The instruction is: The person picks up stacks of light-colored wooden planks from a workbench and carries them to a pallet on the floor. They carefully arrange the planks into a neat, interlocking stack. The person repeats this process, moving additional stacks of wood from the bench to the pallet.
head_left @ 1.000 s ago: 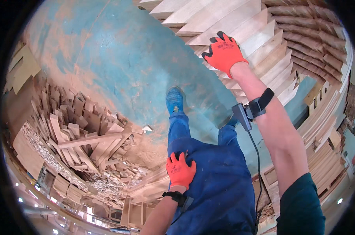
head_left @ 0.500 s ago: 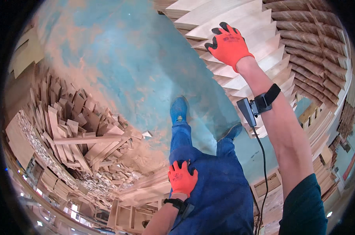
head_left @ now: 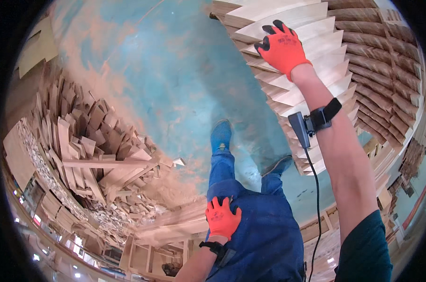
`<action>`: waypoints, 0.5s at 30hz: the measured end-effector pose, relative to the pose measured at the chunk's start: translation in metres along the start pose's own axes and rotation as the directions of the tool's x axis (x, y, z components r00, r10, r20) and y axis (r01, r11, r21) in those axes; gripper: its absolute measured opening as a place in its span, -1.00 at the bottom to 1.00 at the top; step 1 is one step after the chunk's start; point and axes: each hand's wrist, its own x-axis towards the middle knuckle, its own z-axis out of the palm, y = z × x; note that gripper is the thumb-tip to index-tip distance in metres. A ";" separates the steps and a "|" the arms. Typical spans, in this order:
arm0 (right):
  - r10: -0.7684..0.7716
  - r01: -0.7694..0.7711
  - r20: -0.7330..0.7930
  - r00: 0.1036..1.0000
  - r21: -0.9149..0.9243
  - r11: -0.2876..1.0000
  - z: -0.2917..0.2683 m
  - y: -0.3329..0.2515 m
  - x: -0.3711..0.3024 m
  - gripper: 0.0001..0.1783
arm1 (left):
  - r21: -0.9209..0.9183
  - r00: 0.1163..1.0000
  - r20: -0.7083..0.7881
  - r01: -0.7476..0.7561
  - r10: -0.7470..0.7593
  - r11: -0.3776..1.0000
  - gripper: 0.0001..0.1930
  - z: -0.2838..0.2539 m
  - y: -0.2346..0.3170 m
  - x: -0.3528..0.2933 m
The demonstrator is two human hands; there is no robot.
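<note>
My right hand (head_left: 284, 49), in an orange-red glove with black fingertips, is over a long stack of pale wooden boards (head_left: 311, 43) at the upper right. Its fingers are apart and slightly bent, with nothing visible in them. Whether the fingertips touch the boards I cannot tell. The boards' ends stick out in a jagged, stepped row. In a matching glove, my left hand (head_left: 222, 219) rests with spread fingers on my blue clothing (head_left: 260, 225) at the thigh, holding nothing. A black strap with a small device (head_left: 322, 117) sits on my right forearm, and a cable hangs from it.
A big heap of wood offcuts (head_left: 100, 141) lies to the left, with a long strip (head_left: 105, 164) across it. Sawdust streaks the blue-green floor (head_left: 175, 70). Rows of rougher brown boards (head_left: 382, 61) stand beyond the pale stack. Wooden framing (head_left: 152, 256) is at the lower left.
The floor, board stack and my feet have shifted a little to the right in view. My right hand stays over the boards, slightly farther left along them. My left hand remains on my thigh.
</note>
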 end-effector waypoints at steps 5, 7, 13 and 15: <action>0.081 -0.075 0.094 0.992 -0.069 0.995 0.004 -0.008 0.018 -0.43 | -0.027 1.000 -0.023 -0.002 0.001 1.000 -0.41 -0.001 -0.002 0.002; 0.069 -0.065 0.111 0.991 -0.037 0.997 -0.006 -0.009 0.024 -0.45 | -0.034 1.000 -0.023 0.006 -0.007 0.999 -0.41 -0.002 -0.002 0.004; 0.024 -0.023 -0.075 0.997 0.019 1.000 -0.014 -0.002 0.047 -0.50 | -0.043 1.000 -0.017 -0.003 0.003 0.999 -0.43 -0.006 -0.005 0.003; 0.073 -0.074 0.026 0.997 0.034 0.997 0.001 0.004 0.059 -0.49 | -0.058 0.999 -0.035 -0.012 0.010 0.998 -0.44 -0.006 -0.007 0.004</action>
